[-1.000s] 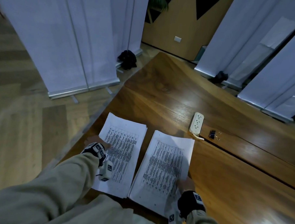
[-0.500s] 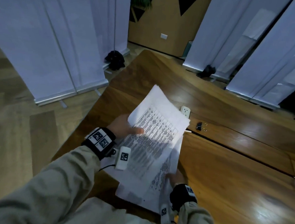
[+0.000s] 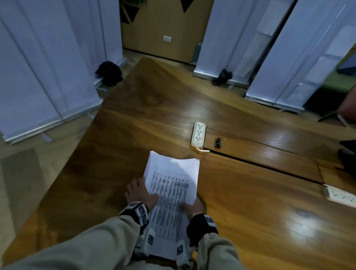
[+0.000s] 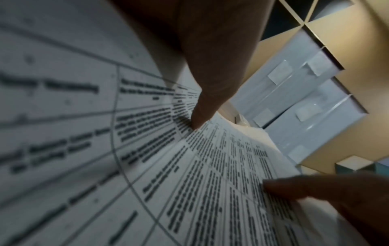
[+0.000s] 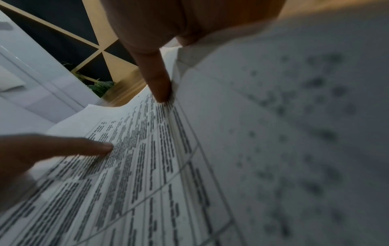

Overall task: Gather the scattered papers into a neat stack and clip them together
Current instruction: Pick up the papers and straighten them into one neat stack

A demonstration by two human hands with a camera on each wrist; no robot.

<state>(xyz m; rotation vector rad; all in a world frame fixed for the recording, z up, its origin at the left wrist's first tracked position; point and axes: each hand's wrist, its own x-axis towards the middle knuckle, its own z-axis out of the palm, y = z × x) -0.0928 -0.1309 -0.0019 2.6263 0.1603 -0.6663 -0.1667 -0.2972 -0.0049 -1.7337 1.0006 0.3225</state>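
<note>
One stack of printed papers point(image 3: 172, 175) is held over the near part of the wooden table point(image 3: 251, 209), its far end lowest and its sheet edges slightly fanned. My left hand point(image 3: 140, 192) grips the stack's left edge with the thumb on the printed top sheet point(image 4: 189, 166). On the right edge, my right hand point(image 3: 192, 207) holds it the same way, thumb pressed on the text point(image 5: 147, 149). The fingers under the papers are hidden. A black binder clip point(image 3: 218, 142) lies on the table beyond the stack, to its right, untouched.
A white power strip point(image 3: 198, 133) lies just left of the clip, and small wire clips sit beside it. A second power strip point(image 3: 341, 196) rests at the right. A dark object point(image 3: 353, 159) sits at the far right edge. White roll-up banners stand around the table.
A second ago two separate piles lay side by side on the table. My left hand lifted its pile over onto the right one; now both hands hold a single stack.
</note>
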